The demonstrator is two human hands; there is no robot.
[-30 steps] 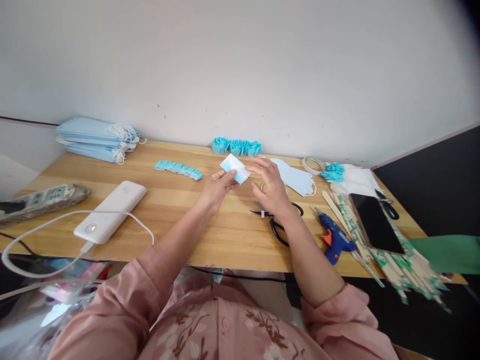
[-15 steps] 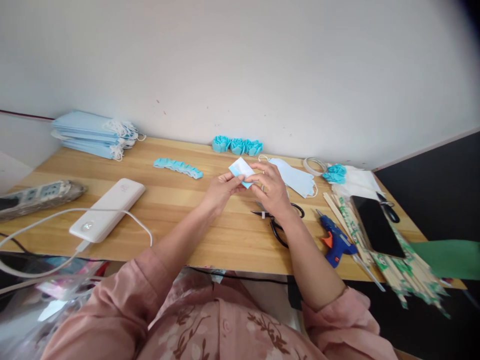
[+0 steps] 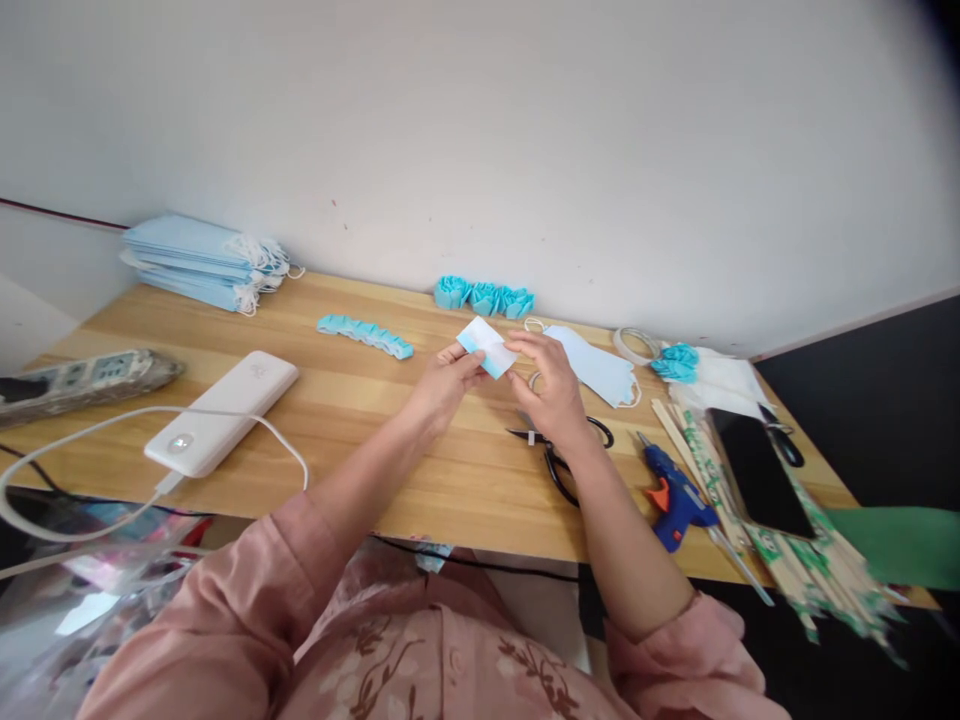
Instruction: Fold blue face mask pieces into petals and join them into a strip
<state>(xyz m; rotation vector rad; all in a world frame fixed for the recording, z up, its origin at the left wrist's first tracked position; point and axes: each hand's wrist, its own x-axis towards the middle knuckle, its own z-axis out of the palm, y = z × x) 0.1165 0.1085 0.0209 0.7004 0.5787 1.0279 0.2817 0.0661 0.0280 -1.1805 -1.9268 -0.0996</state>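
Observation:
A small folded square of blue-and-white mask fabric (image 3: 484, 345) is held above the middle of the table. My left hand (image 3: 442, 388) pinches its lower left side, thumb on top. At the right corner, the thumb and fingers of my right hand (image 3: 553, 388) close on the same piece. Black-handled scissors (image 3: 555, 468) lie under my right wrist, partly covered. Just behind that hand is a flat light-blue face mask (image 3: 592, 365) with white ear loops. Three blue fabric roses (image 3: 486, 297) stand by the wall, and a pleated blue strip (image 3: 365, 335) lies to the left.
Left are a stack of masks (image 3: 199, 265), a white power bank (image 3: 221, 415) with its cable, and a power strip (image 3: 90, 380). Right are a blue glue gun (image 3: 679, 500), wrapped chopsticks (image 3: 802, 570), a phone (image 3: 757, 470), a tape roll (image 3: 636, 346) and another blue rose (image 3: 676, 363).
My right fingers have shifted from the middle of the fabric square out to its right corner, showing more white surface. The whole view has moved slightly.

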